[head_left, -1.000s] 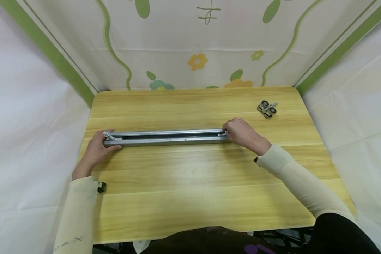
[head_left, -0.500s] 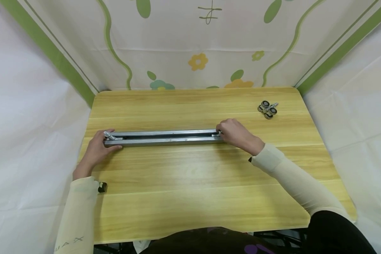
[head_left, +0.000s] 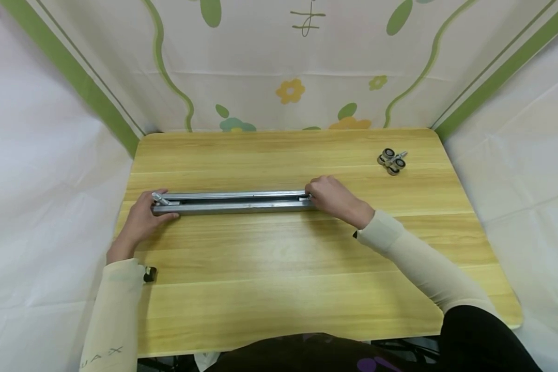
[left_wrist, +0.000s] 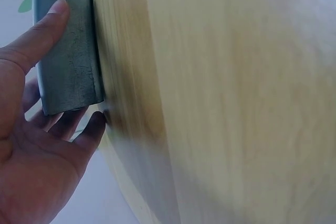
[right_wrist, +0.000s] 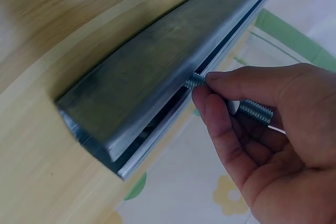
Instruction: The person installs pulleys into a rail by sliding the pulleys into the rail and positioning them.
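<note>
A slotted steel channel track (head_left: 232,207) lies left to right across the table, slot facing up. At its left end my left hand (head_left: 141,219) grips it, the thumb (left_wrist: 50,27) on the front side and the fingers around the end. My right hand (head_left: 335,199) pinches a threaded bolt (right_wrist: 254,114) that stands up out of the slot; what it joins inside the track is hidden. In the head view this hand covers the track's right end, which shows open in the right wrist view. Another bolt (head_left: 159,198) sticks up from the slot beside my left hand.
A roller trolley (head_left: 392,161) with several small wheels and a bolt lies at the back right of the wooden table (head_left: 279,289). A printed white cloth (head_left: 260,57) hangs behind the table, with white sheets at both sides.
My right hand has slid leftward along the track, carrying the bolt it pinches along the slot. The left hand, the track and the loose trolley have stayed in place.
</note>
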Available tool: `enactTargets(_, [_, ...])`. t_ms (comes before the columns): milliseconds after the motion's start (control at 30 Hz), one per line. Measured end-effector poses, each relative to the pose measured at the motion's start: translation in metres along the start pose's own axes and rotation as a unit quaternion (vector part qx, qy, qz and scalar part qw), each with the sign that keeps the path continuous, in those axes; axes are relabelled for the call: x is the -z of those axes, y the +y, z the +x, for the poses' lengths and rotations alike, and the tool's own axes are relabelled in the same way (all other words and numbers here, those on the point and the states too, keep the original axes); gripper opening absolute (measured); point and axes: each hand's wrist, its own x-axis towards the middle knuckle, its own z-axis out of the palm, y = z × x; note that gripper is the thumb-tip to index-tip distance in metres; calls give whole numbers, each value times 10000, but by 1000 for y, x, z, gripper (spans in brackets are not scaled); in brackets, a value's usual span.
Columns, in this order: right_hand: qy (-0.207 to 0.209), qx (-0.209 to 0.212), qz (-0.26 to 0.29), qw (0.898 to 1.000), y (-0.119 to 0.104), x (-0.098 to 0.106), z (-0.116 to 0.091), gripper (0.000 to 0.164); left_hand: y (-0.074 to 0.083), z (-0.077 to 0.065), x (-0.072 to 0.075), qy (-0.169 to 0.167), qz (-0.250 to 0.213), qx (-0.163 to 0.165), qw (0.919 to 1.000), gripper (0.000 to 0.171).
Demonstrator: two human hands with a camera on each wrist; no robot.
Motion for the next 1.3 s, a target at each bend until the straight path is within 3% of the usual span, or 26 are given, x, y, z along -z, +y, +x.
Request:
enactTargets(900, [26,376,-193,9991,-34,-13,34,19,0,-2,-1,-1,-102,7,9999,86])
enactTargets(1300, [-2,536,-440,9976,-46,-21,50,27,-3,0,-1,61,-78,-92,9999,86])
